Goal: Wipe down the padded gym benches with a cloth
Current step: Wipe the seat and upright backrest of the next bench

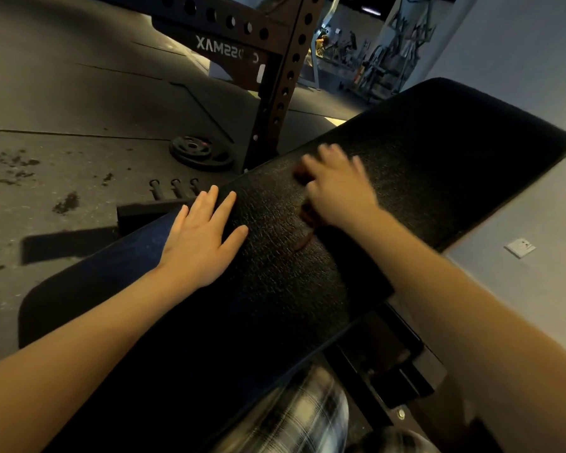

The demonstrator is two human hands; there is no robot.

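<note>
The brown cloth point(307, 214) lies on the black padded bench point(438, 165), near the middle of the pad. Only small bits of it peek out, because the right grip point(337, 191) sits on top of it. That grip looks released: its fingers are stretched out and press the cloth down flat, though they are blurry. The left grip point(198, 237) is released too. It rests flat on the pad's left edge, just beside the cloth, and holds nothing.

The bench is long. It runs from down near the person up and away to the right, and the far end lies past the right grip's fingertips. So I think the next wipe goes along the pad that way, with the right grip, which has the cloth.
</note>
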